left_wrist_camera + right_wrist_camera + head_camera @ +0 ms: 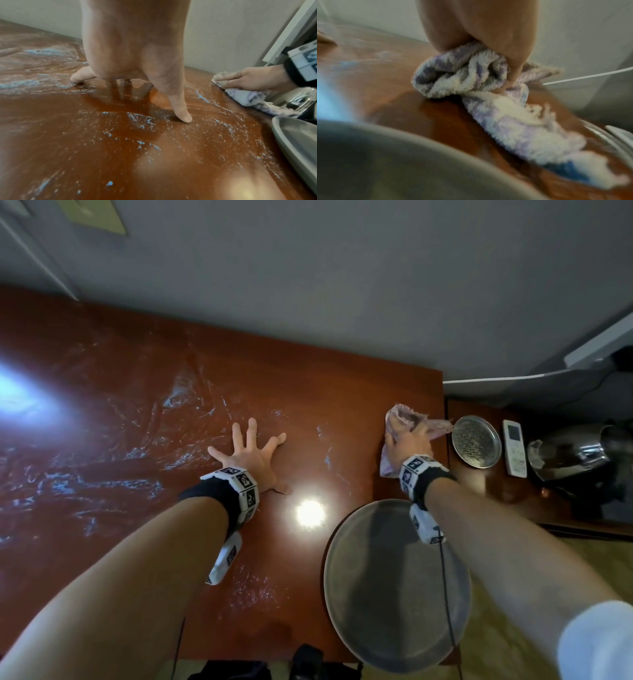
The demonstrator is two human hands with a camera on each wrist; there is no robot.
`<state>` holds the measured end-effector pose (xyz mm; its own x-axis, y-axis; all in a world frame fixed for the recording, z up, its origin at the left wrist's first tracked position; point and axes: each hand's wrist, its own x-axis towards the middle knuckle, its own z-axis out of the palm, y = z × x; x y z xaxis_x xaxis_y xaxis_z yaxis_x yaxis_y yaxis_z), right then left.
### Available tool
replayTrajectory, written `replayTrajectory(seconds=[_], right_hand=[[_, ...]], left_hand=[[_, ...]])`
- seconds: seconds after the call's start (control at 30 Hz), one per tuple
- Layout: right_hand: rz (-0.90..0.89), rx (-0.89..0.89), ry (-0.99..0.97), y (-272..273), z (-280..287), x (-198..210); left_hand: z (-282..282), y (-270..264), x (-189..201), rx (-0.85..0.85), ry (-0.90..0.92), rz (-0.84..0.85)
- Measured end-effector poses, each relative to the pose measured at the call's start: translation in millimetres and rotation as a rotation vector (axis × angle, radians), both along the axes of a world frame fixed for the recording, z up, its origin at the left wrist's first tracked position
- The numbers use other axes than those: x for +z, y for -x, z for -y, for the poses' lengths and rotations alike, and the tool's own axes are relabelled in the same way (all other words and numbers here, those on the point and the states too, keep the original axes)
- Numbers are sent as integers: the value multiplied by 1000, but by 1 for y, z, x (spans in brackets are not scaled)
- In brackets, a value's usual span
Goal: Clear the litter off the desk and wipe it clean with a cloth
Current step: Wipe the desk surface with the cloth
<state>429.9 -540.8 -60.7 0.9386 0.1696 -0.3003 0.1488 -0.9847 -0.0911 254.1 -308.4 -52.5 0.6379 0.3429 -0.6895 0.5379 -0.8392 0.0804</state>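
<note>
Large round metal tray (387, 611) overhanging the near right edge, small round metal dish (476, 445) on a lower side table (479, 484) — white remote control (514, 448) beside it, shiny steel kettle (568, 453) further right, grey wall (342, 285) behind.

Your left hand (252, 455) lies flat, palm down, fingers (181, 116) splayed wide and straight, fingertips pressing down. Your right hand (407, 440) reaches farther right, fingers (515, 75) curled into a bunched grip. Both forearms are bare, each wrist banded.
</note>
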Motion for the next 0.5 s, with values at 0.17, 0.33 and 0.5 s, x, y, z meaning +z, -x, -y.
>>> replayTrajectory(seconds=[0.17, 0.33, 0.5], right_hand=[[37, 280, -15, 46, -76, -11], [-89, 428, -107, 58, -90, -3], [-30, 336, -147, 20, -25, 16]], left_hand=[[1, 0, -2, -6, -26, 8], [3, 0, 0, 9, -33, 3], [3, -1, 4, 17, -20, -2]])
